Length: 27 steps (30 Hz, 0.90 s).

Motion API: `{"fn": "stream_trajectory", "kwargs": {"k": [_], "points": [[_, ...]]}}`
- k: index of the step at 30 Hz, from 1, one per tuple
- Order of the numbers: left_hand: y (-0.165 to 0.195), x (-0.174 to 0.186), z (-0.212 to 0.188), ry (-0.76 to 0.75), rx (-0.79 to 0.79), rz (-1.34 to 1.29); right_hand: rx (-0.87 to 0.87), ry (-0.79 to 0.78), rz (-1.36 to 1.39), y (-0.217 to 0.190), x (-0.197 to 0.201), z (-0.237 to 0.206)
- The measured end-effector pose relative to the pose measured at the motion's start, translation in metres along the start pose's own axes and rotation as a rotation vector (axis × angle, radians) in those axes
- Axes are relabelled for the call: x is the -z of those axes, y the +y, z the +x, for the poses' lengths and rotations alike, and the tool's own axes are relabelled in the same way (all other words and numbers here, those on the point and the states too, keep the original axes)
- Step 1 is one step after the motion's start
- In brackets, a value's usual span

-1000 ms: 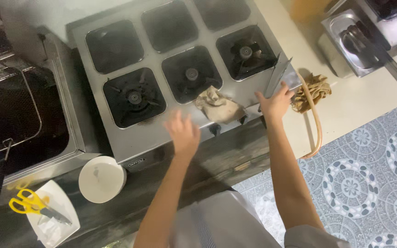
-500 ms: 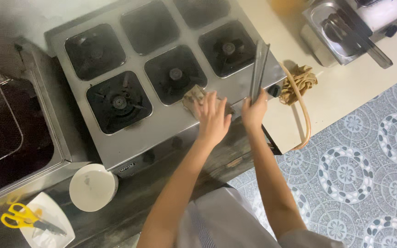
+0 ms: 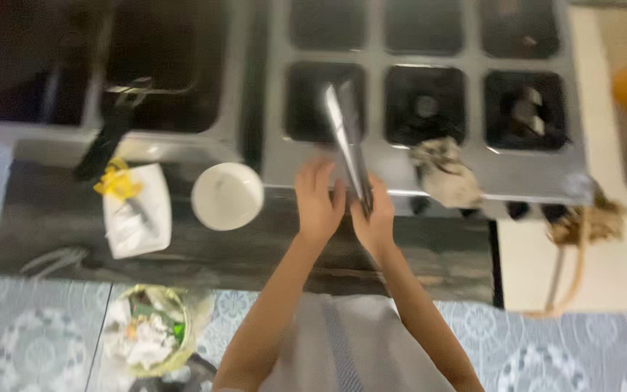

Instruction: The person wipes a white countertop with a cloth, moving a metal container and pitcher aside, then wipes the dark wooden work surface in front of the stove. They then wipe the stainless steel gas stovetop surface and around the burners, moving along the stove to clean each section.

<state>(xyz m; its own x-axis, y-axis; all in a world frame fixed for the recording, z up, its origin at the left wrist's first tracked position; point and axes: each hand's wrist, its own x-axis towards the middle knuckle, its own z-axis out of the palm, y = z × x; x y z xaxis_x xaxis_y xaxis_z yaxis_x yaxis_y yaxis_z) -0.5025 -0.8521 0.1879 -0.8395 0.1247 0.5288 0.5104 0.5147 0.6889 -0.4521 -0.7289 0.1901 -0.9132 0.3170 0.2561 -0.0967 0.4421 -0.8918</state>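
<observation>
The scene was a kitchen with a patterned blue-grey floor, and a steel stove [image 3: 473,178] with six dark burner wells stood against a dark counter [image 3: 255,247]. The picture was blurred by motion, so small details could not be read.

All places here are given relative to the stove. At its front edge, near the middle, the person's right hand [image 3: 373,218] was closed around the lower end of a pair of long metal tongs [image 3: 347,141]. The tongs pointed away from the body, and their tips lay over the front-left burner well. The two arms of the tongs seemed nearly together. The left hand [image 3: 318,203] was just beside the right one, on its left, with the fingers spread and loose; it touched or almost touched the tongs, but it could not be told which.

In judgement, the step in hand was to carry and settle the tongs in front of the stove. The next move called for a firm hold at the handle end, so that the long tips would not swing.

A crumpled cloth [image 3: 444,174] lay on the front edge of the stove, to the right of the hands. Left of the stove, on the counter, stood a white round bowl [image 3: 226,196], and further left a white tray with yellow-handled scissors [image 3: 116,181].
</observation>
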Motion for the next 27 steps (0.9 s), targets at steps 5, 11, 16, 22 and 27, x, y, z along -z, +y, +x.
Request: {"fn": "stream_trajectory", "kwargs": {"k": [5, 11, 16, 22, 27], "points": [[-0.04, 0.078, -0.035, 0.283, 0.117, 0.195, 0.117, -0.351, 0.097, -0.024, -0.059, -0.026], [-0.079, 0.111, -0.074, 0.286, 0.35, 0.32, 0.11, -0.61, -0.286, -0.03, -0.113, -0.028], [-0.099, 0.113, -0.094, 0.238, 0.415, 0.233, 0.096, -0.663, -0.446, -0.021, -0.16, -0.03], [-0.106, 0.123, -0.096, 0.217, 0.334, 0.188, 0.047, -0.649, -0.503, -0.013, -0.18, -0.043], [-0.088, 0.119, -0.084, 0.178, 0.293, 0.072, -0.038, -0.602, -0.46, -0.022, -0.167, -0.056]]}}
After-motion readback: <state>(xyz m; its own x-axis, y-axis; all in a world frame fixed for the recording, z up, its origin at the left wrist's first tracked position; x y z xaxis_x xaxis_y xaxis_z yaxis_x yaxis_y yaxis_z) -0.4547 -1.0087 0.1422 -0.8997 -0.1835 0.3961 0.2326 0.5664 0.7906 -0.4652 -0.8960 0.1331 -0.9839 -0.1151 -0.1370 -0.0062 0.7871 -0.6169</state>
